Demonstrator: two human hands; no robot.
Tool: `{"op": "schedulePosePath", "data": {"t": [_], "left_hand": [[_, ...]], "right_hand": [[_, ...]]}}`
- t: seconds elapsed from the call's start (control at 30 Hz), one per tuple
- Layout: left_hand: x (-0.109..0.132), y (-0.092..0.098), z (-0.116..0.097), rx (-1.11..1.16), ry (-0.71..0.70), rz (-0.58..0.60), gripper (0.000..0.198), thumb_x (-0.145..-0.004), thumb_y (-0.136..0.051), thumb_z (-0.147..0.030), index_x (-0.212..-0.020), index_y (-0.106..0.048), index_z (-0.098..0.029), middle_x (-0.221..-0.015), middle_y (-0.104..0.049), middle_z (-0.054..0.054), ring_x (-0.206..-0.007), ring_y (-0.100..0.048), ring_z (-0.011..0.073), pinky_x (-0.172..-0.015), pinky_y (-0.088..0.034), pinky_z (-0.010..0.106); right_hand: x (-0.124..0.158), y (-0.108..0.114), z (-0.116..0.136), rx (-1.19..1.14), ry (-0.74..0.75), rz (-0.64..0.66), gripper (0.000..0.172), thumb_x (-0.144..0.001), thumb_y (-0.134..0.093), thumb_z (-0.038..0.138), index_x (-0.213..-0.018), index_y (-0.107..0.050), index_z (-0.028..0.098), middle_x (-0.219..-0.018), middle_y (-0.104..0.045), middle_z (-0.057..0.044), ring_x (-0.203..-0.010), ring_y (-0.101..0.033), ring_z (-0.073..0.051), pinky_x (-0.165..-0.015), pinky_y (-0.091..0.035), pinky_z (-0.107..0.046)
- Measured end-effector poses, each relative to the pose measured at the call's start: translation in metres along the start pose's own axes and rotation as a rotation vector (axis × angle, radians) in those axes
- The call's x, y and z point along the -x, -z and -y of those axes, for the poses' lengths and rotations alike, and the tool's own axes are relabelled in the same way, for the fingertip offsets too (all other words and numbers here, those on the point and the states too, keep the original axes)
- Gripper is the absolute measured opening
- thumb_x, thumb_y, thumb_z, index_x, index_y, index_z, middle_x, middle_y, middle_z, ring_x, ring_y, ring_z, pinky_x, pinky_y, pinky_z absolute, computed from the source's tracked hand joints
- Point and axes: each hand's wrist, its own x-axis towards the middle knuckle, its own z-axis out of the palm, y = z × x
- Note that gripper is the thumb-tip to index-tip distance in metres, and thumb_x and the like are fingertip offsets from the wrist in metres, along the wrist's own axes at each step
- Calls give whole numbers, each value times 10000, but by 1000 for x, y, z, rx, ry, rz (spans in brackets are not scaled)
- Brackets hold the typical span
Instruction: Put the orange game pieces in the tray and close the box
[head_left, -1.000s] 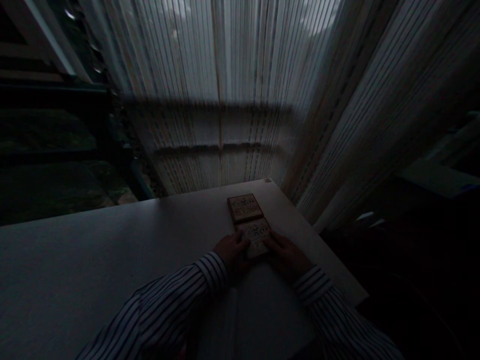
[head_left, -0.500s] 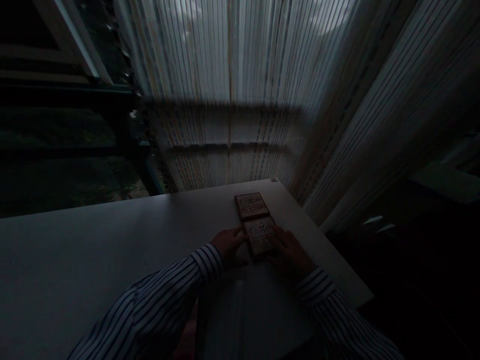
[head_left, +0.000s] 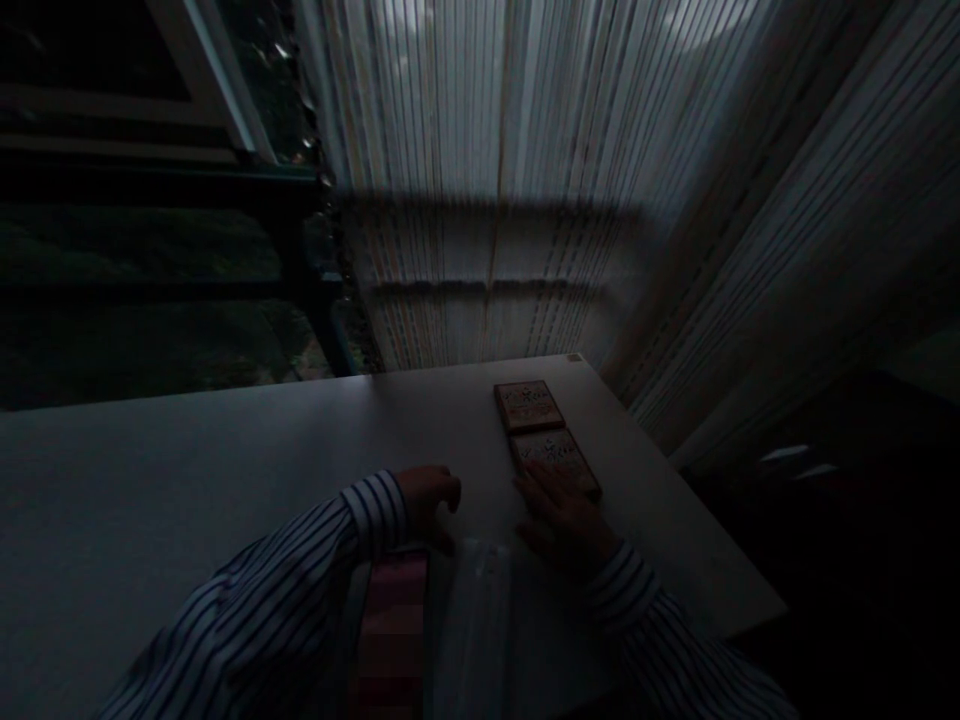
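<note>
Two flat brown boxes with dark lettering lie end to end on the white table, the far box [head_left: 529, 405] touching the near box [head_left: 566, 458]. My right hand [head_left: 566, 515] rests with spread fingers over the near box's lower left part. Left of the boxes, my left hand [head_left: 431, 500] hovers with curled fingers and thumb apart, holding nothing. Below it lies a pink item with a dark edge [head_left: 394, 610], partly pixelated. Beside that is a clear plastic sleeve or bag [head_left: 476, 610], hard to make out in the dim light.
The white table [head_left: 187, 480] ends at a right edge, with darkness beyond. A striped sheer curtain [head_left: 465, 130] hangs behind it. At the left are a dark railing [head_left: 150, 185] and greenery. A small label [head_left: 574, 358] sits at the far corner.
My left hand has left the near box and moved left and toward me. My right hand has shifted toward that box's left side. The pink item and clear plastic show more.
</note>
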Motion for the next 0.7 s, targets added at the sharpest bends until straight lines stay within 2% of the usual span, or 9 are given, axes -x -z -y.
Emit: {"op": "schedulePosePath", "data": {"t": [0.13,0.23,0.33,0.53,0.7], "left_hand": [[12,0,5,-80,91,86,587,-369,-710,-547,-815,-586,-186,-858,-567,52,-771,-552,198,-648,-434,270],[17,0,5,-161,180,186,636,-325,-709,-562,-821,-588,-182,-874,-568,77,-793,-552,238,-655,-442,315],[18,-2,5,-214,204,254,674,-325,-692,-584,-846,-591,-168,-888,-568,111,-807,-555,281,-653,-451,357],[16,-8,8,-270,227,270,708,-352,-700,-548,-929,-582,-155,-932,-579,135,-849,-563,296,-732,-447,398],[12,-10,11,-258,221,283,714,-369,-675,-582,-937,-575,-160,-931,-579,131,-848,-566,290,-726,-450,387]], "right_hand": [[-5,-4,4,-15,17,-6,521,-783,-456,377,-1248,-384,154,-1302,-366,-150,-1209,-299,-263,-957,-287,-480],[-8,-5,6,-31,24,-5,513,-784,-456,375,-1238,-394,145,-1299,-370,-151,-1208,-303,-257,-959,-289,-472],[-10,-5,7,-37,24,10,507,-786,-458,367,-1234,-396,140,-1298,-371,-151,-1207,-303,-258,-962,-284,-474],[-11,-5,7,-36,25,4,510,-786,-459,363,-1242,-384,147,-1303,-364,-148,-1210,-299,-259,-957,-291,-478],[-10,-5,6,-20,12,4,504,-785,-466,352,-1233,-395,131,-1291,-376,-161,-1198,-320,-264,-950,-305,-477]]}}
